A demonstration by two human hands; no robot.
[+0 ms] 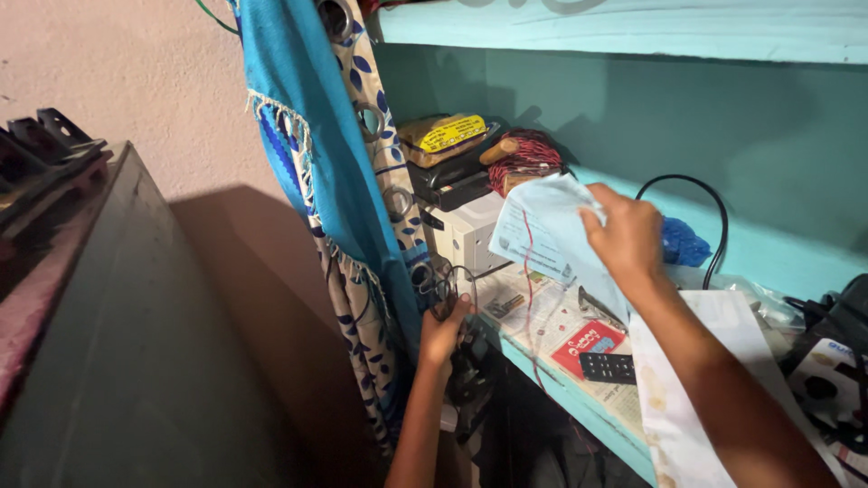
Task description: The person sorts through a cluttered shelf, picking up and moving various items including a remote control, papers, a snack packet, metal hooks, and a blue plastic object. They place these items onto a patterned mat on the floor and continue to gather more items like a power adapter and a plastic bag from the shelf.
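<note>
Right hand is up over the shelf, fingers pinched shut on a pale printed paper sheet, lifting it clear of the clutter below. A thin red string hangs down across that sheet. Down at the shelf's front edge, the left hand has its fingers curled closed around a loop of dark wire, right beside the blue curtain with its leaf-patterned lining.

Beneath the lifted sheet, newspaper lines the shelf, and on it lie a red card and, touching it, a small black remote. A white box stands behind the paper, with a black case stacked above it and a yellow packet on top. A spool of red wire sits just beside that stack. To the right, a black cable arches against the teal wall, near a crumpled blue bag. A long white paper lies under the right forearm. Far left, a dark cabinet top fills the foreground.
</note>
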